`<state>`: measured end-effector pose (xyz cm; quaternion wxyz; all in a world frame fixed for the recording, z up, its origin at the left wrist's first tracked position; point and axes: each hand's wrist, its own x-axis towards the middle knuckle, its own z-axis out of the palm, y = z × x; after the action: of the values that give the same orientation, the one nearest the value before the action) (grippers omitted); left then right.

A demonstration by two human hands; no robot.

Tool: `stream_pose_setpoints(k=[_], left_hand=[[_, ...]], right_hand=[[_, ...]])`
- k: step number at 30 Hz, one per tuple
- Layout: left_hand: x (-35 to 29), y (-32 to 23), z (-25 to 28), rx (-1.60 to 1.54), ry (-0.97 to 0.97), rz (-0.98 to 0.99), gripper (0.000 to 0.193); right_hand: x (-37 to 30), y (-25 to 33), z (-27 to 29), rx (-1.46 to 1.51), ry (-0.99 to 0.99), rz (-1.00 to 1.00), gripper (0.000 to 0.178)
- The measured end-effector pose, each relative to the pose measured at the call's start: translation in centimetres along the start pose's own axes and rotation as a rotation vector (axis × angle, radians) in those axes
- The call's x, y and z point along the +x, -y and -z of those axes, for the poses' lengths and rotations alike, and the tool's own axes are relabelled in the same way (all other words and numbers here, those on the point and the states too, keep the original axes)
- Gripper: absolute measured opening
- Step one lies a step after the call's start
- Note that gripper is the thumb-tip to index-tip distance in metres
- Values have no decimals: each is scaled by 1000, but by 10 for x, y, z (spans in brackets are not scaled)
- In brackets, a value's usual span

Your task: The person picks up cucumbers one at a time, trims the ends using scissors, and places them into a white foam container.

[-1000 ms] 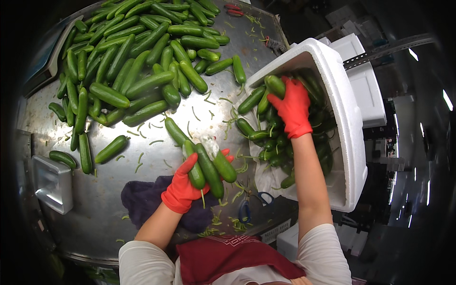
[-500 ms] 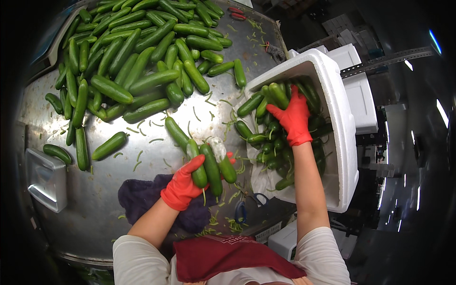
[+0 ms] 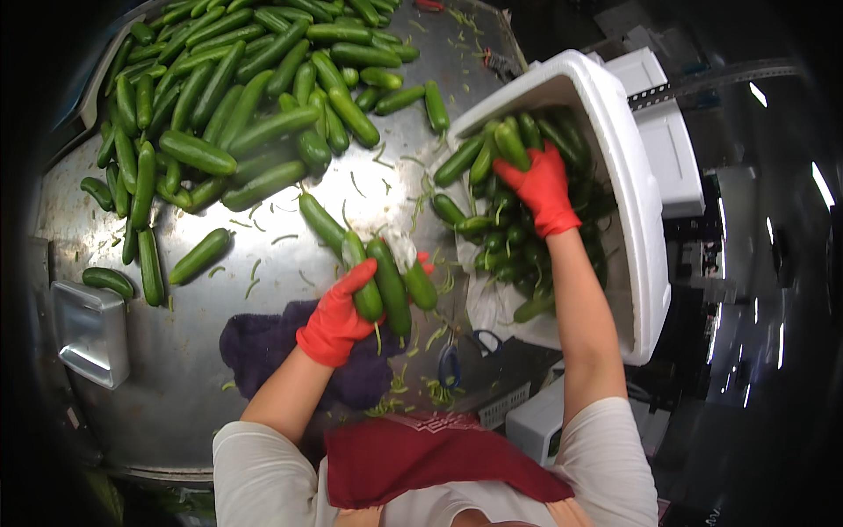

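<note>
Left hand point(image 3: 338, 318), red glove, clamped on a bunch of cucumbers point(image 3: 386, 285) over the desk's point(image 3: 176, 386) right edge. Right hand point(image 3: 540, 186) grips one cucumber point(image 3: 510, 143) inside the white foam box point(image 3: 628, 202) off that edge. Cucumber pile point(image 3: 237, 97) at far side.

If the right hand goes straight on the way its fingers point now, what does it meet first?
The right hand points up-left into the white box. It would probably first meet the cucumbers at its fingertips; depth is unclear.

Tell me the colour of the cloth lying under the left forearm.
Dark purple: the cloth lies on the metal table, clearest in the head view.
</note>
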<state>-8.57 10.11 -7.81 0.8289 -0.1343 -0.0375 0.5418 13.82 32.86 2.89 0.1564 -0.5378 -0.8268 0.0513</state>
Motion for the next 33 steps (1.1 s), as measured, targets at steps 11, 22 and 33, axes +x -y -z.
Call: stream_pose_setpoints(k=[11,22,33], left_hand=[[-11,-1,-11,182,105,-80,75],[-75,8,-1,225,20,-84,78],[-68,9,-2,172,-68,-67,74]], right_hand=[[-68,100,-5,-109,73,330,27],[-178,119,-66,369,175,85,36],[-166,105,-90,551,233,-232,49]])
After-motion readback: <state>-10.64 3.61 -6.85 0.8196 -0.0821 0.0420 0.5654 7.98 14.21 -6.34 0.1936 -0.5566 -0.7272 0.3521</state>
